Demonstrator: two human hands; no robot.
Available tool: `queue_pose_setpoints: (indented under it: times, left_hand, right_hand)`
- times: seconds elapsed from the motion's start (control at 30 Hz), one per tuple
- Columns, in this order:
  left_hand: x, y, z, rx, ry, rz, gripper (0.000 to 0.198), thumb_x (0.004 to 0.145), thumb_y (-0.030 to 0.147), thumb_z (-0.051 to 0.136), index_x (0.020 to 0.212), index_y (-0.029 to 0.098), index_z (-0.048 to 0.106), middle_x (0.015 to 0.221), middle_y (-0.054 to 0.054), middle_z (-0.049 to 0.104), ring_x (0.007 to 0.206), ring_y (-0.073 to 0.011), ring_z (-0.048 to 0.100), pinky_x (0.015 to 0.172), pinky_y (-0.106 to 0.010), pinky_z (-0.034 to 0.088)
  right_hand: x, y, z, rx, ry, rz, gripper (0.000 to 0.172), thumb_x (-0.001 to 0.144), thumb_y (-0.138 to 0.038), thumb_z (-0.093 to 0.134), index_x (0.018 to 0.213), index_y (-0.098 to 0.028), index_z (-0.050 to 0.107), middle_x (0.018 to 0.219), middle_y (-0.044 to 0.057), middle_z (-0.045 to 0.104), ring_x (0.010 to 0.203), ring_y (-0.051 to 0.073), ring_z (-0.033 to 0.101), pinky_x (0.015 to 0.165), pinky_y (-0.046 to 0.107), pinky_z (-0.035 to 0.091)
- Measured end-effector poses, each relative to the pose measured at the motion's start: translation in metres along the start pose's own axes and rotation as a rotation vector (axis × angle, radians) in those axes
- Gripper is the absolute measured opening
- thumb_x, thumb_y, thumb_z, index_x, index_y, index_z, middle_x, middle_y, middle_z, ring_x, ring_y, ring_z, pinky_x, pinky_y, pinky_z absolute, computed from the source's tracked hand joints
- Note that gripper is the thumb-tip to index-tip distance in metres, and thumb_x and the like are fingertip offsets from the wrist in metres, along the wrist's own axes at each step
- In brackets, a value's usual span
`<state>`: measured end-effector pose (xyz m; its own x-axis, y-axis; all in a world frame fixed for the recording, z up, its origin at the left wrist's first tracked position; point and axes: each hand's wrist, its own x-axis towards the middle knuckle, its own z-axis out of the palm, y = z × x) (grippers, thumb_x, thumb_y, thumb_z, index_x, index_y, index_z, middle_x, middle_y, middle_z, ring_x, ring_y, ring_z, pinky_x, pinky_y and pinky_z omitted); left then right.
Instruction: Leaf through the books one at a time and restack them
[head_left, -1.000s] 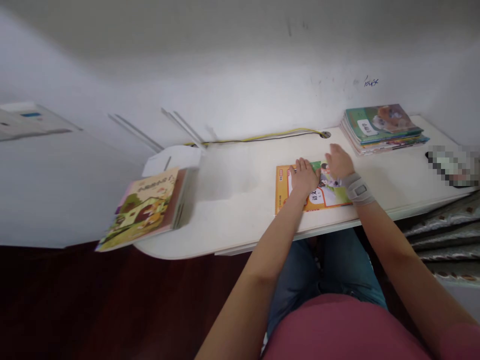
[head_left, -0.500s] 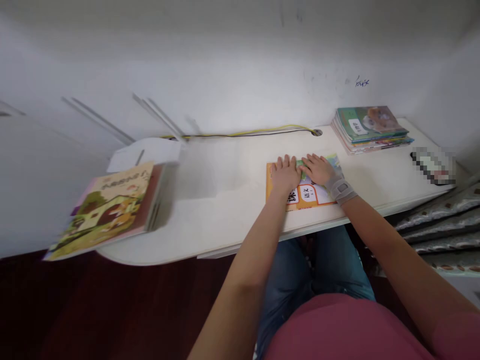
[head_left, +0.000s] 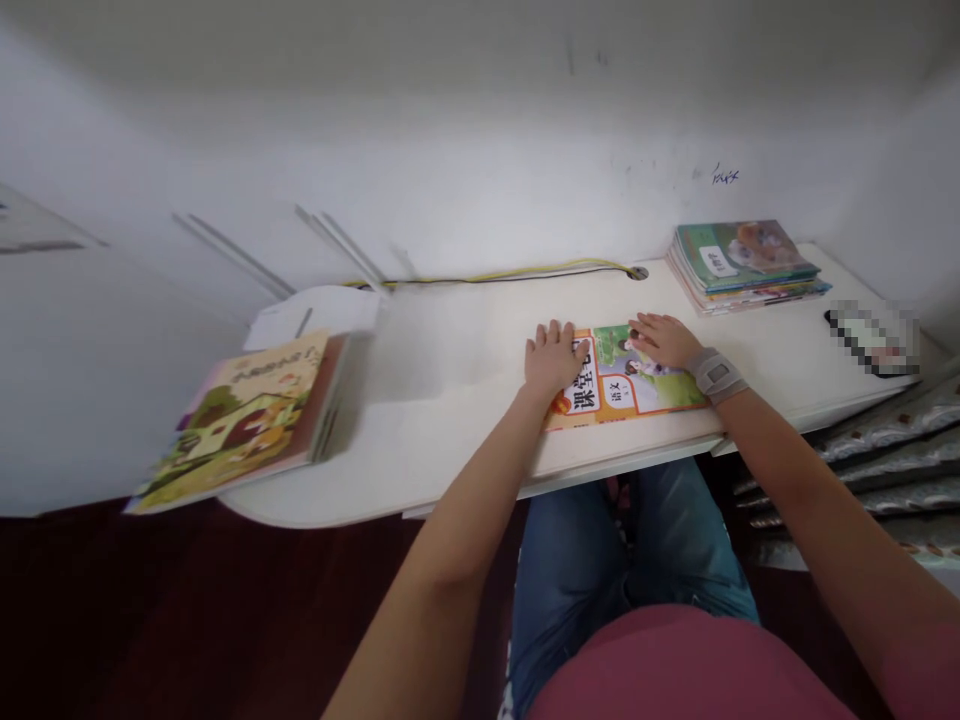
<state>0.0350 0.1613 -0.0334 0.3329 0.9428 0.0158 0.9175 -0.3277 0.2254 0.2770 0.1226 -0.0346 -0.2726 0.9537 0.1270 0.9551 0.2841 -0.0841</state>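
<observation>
Desk: a long white board desk with a rounded left end, its far edge along a white wall.
Book in hand: a rectangular paper book with an orange border and a green-and-purple illustrated cover lies flat by the near edge, right of the desk's middle, its large black characters partly covered.
Left hand: the left hand rests palm down on the book's left end, fingers spread.
Right hand: the right hand lies over the book's far right part, fingers stretched out flat and fairly close together, pinching nothing; a grey wristband circles the wrist.
Left end: a stack of thin books topped by a yellow-and-green cover with a house overhangs the rounded edge; a flat white piece lies behind it.
Far right corner: a neat stack of paper books with a green-and-brown top cover.
Right edge: a black-rimmed flat object, mostly pixelated.
Far edge: a thin yellow cable runs to a round hole.
Below, right: folded grey patterned fabric.
</observation>
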Motion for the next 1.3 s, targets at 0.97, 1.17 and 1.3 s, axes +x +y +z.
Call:
queue_pose_setpoints:
  times: [0.97, 1.17, 1.3]
  left_hand:
    - [0.005, -0.047, -0.024, -1.308, 0.048, -0.188, 0.084, 0.064, 0.036, 0.073, 0.14, 0.021, 0.043, 0.067, 0.004, 0.063, 0.057, -0.0155, 0.063, 0.058, -0.03, 0.052]
    - [0.006, -0.05, -0.029, -1.491, -0.027, -0.21, 0.049, 0.055, 0.03, 0.08, 0.1, 0.018, 0.066, 0.066, 0.001, 0.066, 0.06, -0.018, 0.065, 0.062, -0.034, 0.054]
    - [0.007, -0.053, -0.032, -1.503, -0.03, -0.217, 0.033, 0.053, 0.031, 0.082, 0.078, 0.016, 0.066, 0.064, -0.001, 0.067, 0.055, -0.0156, 0.062, 0.059, -0.031, 0.052]
  right_hand:
    - [0.003, 0.028, 0.002, 0.17, 0.155, 0.056, 0.033, 0.093, -0.029, 0.043, 0.111, -0.016, 0.068, 0.109, 0.012, 0.065, 0.102, 0.024, 0.055, 0.094, 0.037, 0.041]
    - [0.002, 0.027, -0.004, 0.204, 0.187, 0.057, 0.034, 0.092, -0.03, 0.045, 0.111, -0.014, 0.068, 0.107, 0.013, 0.066, 0.103, 0.025, 0.056, 0.095, 0.038, 0.042]
    - [0.0, 0.031, -0.013, 0.35, 0.25, 0.066, 0.032, 0.089, -0.032, 0.05, 0.109, -0.017, 0.068, 0.102, 0.011, 0.067, 0.098, 0.024, 0.058, 0.09, 0.039, 0.045]
